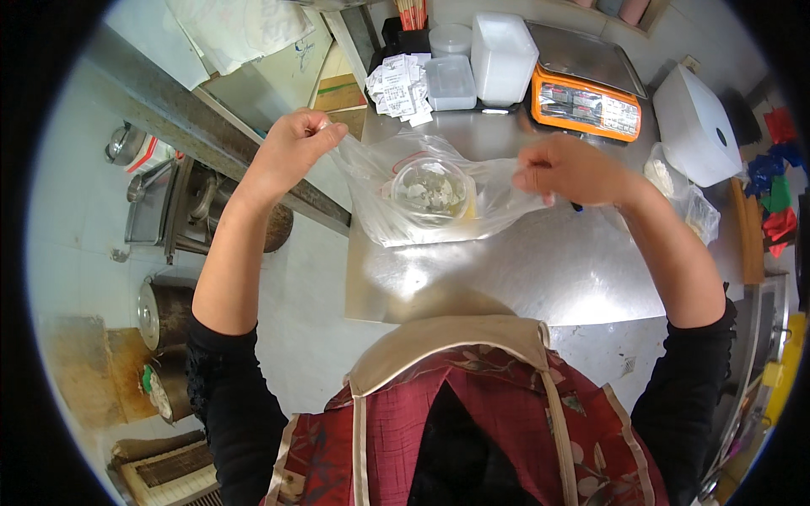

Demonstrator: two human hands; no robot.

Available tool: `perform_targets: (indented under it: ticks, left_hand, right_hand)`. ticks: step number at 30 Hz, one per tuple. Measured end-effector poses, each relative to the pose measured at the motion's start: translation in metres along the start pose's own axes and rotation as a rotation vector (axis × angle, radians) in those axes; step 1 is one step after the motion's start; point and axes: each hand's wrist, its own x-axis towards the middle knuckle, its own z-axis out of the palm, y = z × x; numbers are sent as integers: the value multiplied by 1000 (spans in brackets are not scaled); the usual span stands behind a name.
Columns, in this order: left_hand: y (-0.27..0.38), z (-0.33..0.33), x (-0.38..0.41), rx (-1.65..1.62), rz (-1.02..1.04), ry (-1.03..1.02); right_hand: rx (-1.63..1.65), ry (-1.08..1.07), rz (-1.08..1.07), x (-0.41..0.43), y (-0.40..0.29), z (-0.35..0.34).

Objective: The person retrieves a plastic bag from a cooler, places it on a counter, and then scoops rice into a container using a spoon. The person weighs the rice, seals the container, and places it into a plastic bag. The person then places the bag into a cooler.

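Note:
A clear plastic bag (380, 218) stands on the steel table, its mouth stretched wide between my hands. Inside it sits a round, lidded clear plastic container (433, 190) whose lid looks fogged. Something thin and red curves beside the container's far left edge. My left hand (300, 147) pinches the bag's left edge between thumb and fingers. On the opposite side, my right hand (560, 169) grips the right edge, slightly blurred. A small dark blue object (576, 207) lies just below the right hand, mostly hidden.
Along the table's (506, 278) back are paper slips (398, 87), a rectangular plastic container (450, 83), stacked white containers (503, 57) and an orange scale (585, 101). To the right stand a white box (696, 126) and small plastic bags (699, 212). A metal post (221, 133) slants past the left side.

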Motion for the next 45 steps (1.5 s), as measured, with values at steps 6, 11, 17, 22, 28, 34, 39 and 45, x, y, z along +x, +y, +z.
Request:
perform_targets:
  ticks: [6, 11, 17, 22, 28, 34, 39, 45]
  left_hand:
    - [21, 4, 4, -93, -60, -32]
    - [30, 24, 20, -221, 35, -14]
    - [38, 73, 42, -359, 153, 6]
    - [14, 127, 21, -753, 12, 61]
    - [10, 173, -25, -1311, 67, -29]
    - [10, 162, -27, -158, 608, 237]
    - [6, 154, -20, 113, 717, 259]
    - [10, 145, -14, -41, 289, 65]
  right_hand:
    - [307, 78, -351, 8, 0, 18]
    - [334, 22, -335, 11, -22, 27]
    - [320, 32, -399, 29, -31, 45]
    - [-5, 302, -652, 28, -32, 43]
    - [53, 407, -728, 57, -13, 48]
    - [49, 159, -430, 95, -2, 43]
    - [72, 3, -320, 122, 8, 38]
    - [189, 260, -232, 94, 8, 31]
